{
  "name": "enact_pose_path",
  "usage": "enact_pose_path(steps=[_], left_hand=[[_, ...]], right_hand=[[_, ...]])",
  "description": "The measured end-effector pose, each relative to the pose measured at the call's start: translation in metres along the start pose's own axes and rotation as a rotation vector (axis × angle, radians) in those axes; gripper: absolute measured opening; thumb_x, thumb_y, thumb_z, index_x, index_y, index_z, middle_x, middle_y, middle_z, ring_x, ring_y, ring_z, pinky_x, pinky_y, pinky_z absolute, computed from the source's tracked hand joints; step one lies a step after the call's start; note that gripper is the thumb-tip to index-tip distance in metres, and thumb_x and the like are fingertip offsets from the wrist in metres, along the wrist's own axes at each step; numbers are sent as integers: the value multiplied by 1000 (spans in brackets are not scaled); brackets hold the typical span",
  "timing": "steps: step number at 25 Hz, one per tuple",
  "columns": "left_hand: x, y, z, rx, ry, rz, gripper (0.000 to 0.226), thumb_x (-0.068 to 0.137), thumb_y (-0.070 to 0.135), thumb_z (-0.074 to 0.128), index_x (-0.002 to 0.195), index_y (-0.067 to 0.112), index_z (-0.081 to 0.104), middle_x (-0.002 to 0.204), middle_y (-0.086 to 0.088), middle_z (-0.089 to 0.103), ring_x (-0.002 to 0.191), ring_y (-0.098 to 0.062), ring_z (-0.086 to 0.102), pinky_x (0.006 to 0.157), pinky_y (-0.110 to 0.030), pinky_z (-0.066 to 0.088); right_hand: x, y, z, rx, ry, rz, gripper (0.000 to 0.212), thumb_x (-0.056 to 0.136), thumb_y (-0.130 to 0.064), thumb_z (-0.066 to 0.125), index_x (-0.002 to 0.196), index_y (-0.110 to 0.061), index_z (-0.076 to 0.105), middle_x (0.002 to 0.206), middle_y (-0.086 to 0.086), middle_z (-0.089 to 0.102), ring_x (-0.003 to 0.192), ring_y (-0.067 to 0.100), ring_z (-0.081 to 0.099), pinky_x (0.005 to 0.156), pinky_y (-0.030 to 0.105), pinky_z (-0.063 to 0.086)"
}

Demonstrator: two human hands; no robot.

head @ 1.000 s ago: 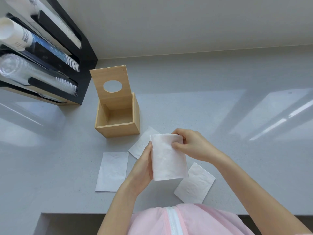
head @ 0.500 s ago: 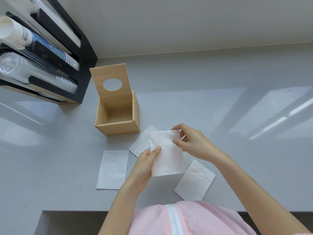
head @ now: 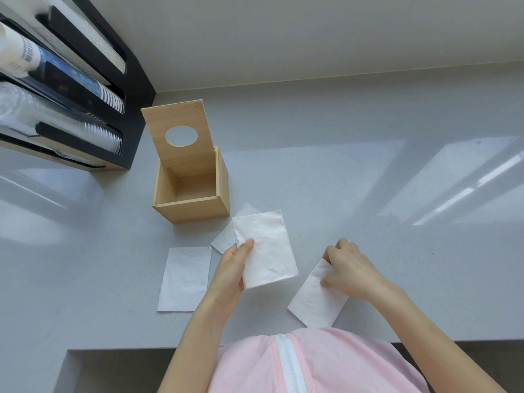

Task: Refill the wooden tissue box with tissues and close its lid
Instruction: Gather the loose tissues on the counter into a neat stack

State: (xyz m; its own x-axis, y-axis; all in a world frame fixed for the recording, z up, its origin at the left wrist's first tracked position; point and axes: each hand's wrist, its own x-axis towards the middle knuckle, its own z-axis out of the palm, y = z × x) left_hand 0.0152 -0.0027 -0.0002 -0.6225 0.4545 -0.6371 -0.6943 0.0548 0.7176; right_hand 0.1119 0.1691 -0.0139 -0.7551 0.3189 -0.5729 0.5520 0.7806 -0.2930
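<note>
Left hand pinching held tissue, thumb on top. Right hand fingers curled on right tissue flat on tabletop; grip unclear. Pinch corner, lift, stack w/ edges aligned. Wooden tissue box empty, lid up, just beyond.

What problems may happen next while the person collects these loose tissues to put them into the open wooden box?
1. The left hand holds the folded tissue only by its lower left edge, so it may unfold or slip while the right hand picks up the tissue near the counter edge.
2. The lid stands upright on the wooden tissue box; a bump may drop it shut before filling.
3. That near tissue may slide off the counter.
</note>
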Motion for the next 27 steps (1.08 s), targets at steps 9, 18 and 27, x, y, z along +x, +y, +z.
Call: enact_pose_path(steps=[9,18,27], left_hand=[[-1,-1,-4,7,-30,8,28,97,19,39,116,9,57,104,-4,67,93,-15,64,74,-22,55],[-7,1,4,103,-140,-18,33,97,26,37,115,11,61,107,-5,70,95,-16,67,81,-27,53],[-10,-2,6,71,-242,-17,41,97,40,27,118,26,59,108,3,70,99,-10,66,85,-30,51]], right_hand=[[-1,9,-21,281,36,-187,9,89,-16,51,80,-15,52,75,0,50,75,20,46,58,25,30],[-12,-32,-86,412,-214,-413,28,71,-20,39,83,-7,59,73,-3,49,71,11,45,68,27,33],[16,-63,-71,289,-127,-426,26,85,-10,46,103,-23,60,93,-10,58,90,13,54,65,17,41]])
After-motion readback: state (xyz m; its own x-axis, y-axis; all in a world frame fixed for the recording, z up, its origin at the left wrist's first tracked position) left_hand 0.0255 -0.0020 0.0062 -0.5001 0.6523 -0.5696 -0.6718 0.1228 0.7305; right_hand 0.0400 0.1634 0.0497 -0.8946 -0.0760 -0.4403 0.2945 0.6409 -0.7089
